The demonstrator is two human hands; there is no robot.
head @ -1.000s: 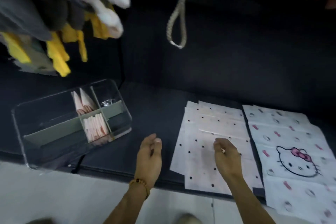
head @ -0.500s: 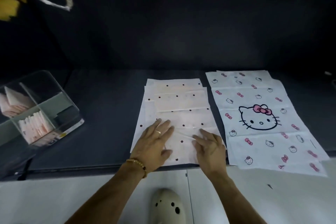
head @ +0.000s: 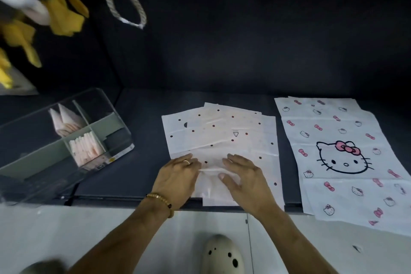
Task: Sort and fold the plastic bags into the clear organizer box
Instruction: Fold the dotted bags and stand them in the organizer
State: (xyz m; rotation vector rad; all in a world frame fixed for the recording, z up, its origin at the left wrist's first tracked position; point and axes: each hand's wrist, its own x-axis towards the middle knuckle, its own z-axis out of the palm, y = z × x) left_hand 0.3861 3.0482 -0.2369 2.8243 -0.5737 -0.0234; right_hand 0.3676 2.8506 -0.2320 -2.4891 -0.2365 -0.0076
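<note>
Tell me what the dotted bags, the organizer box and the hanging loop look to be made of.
Dotted bags: thin matte plastic film, seemingly; layers show through and creases hold.
Organizer box: clear hard plastic, probably acrylic; see-through glossy walls, with opaque grey-green dividers.
Hanging loop: twisted pale cord, likely cotton or synthetic; the strands' spiral shows.

Left hand (head: 178,177): palm down, fingers straight, ring on one finger, bead bracelet at wrist. Right hand (head: 243,179): palm down, fingers spread flat. Forearms bare, converging forward.
</note>
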